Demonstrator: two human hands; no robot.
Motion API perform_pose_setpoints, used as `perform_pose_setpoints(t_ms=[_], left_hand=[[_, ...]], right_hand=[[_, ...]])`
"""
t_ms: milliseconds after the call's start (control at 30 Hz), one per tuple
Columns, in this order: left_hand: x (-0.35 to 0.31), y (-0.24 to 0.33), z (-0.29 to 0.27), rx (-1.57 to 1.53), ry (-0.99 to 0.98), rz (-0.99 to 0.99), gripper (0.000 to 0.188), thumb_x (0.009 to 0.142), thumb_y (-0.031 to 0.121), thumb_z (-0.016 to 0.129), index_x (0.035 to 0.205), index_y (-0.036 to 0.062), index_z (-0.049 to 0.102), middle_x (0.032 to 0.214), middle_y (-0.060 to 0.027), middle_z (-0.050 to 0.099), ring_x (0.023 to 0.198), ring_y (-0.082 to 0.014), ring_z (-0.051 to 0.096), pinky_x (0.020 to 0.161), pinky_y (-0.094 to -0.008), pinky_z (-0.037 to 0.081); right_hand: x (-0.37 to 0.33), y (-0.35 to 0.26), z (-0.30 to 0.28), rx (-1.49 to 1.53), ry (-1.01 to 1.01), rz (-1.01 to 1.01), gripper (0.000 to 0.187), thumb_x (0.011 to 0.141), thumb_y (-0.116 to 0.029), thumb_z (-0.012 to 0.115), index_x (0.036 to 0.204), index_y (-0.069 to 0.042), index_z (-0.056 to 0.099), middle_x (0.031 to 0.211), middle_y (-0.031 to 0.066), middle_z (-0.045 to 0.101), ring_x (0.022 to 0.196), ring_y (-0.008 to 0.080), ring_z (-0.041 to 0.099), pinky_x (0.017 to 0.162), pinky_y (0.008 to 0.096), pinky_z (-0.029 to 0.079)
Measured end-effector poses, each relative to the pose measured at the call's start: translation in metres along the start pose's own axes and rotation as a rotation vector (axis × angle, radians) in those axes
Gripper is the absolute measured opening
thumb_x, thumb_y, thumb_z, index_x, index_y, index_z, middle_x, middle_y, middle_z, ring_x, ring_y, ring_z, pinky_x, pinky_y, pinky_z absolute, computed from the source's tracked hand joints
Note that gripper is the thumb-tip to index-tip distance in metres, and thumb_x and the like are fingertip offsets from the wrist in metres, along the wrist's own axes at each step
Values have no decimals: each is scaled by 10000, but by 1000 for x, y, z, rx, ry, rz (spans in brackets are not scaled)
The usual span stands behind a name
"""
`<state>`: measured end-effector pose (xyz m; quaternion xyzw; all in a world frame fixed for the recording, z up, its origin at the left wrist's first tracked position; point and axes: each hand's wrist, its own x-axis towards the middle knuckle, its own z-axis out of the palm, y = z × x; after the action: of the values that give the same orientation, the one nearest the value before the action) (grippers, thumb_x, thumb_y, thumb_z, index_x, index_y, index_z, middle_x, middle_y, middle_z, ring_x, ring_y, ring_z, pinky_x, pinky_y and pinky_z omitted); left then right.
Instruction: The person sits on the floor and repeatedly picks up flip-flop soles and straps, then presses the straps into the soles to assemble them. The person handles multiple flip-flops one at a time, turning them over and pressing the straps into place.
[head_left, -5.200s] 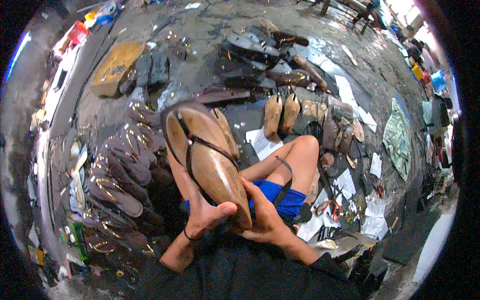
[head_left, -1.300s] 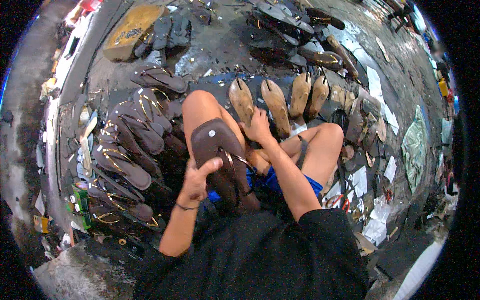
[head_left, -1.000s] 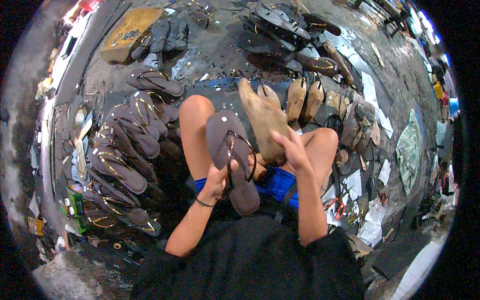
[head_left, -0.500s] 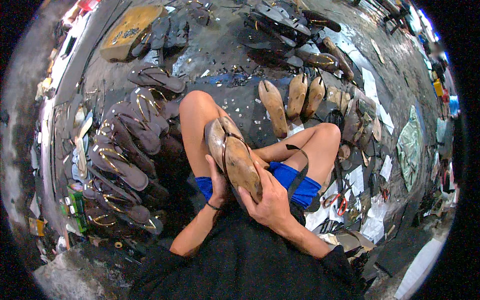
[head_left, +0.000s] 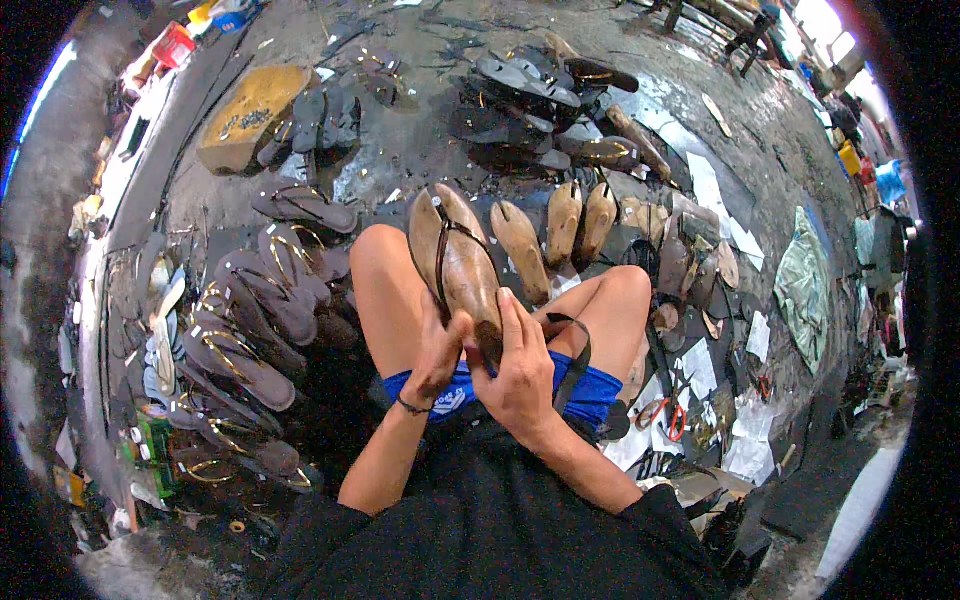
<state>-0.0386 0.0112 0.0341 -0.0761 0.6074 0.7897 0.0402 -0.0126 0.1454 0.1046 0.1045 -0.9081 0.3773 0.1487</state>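
Observation:
Between my knees I hold a wooden shoe last (head_left: 467,280) with a dark, shiny thong strap (head_left: 450,229) across its front part. The slotted toe end points away from me. My left hand (head_left: 437,352) grips its left side near the heel, fingers partly hidden beneath. On the right, my right hand (head_left: 516,375) closes round the heel end, fingertips along the side. A dark strip (head_left: 575,350) hangs by my right wrist, over the blue shorts. Three more lasts stand beyond my right knee, the closest a light wooden last (head_left: 520,248).
Several brown thong sandals (head_left: 245,360) lie piled on the left. Orange-handled scissors (head_left: 677,420) rest among paper scraps at the right. Farther off are a yellowish block (head_left: 250,120), dark sandals (head_left: 530,85) and a pale green cloth (head_left: 803,285).
The last has tilted toe-up and moved slightly away from me. My right hand has shifted round its heel, and my left hand has slid back toward the heel. The whole view has tipped upward.

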Motion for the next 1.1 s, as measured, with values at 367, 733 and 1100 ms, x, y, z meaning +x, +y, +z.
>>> perform_pose_setpoints(t_ms=[367, 733, 1100], left_hand=[[-10, 32, -10, -209, 19, -229, 754, 893, 536, 659, 1393, 18, 436, 1269, -100, 585, 1138, -223, 596, 1011, -379, 464], [-122, 88, -13, -353, -195, -362, 1361, 546, 717, 831, 1502, -19, 202, 1461, -174, 401, 1318, -286, 460, 1130, -437, 341], [-116, 118, -11, -269, -369, -241, 1373, 585, 571, 891, 1533, -14, 89, 1499, -219, 336, 1363, -322, 403, 1156, -467, 284]], right_hand=[[-26, 23, -18, 237, -485, 119, 1126, 654, -285, 889, 1500, 82, 243, 1465, 304, 394, 1376, 401, 404, 1134, 422, 348], [-68, 10, -48, 1341, -700, 703, 409, 1101, -306, 321, 1322, -25, 521, 1170, 3, 590, 1079, 108, 517, 981, 301, 422], [-54, 23, -42, 1026, -1100, 666, 453, 1023, -302, 514, 1376, -21, 475, 1267, 55, 559, 1151, 150, 496, 1011, 318, 395]])
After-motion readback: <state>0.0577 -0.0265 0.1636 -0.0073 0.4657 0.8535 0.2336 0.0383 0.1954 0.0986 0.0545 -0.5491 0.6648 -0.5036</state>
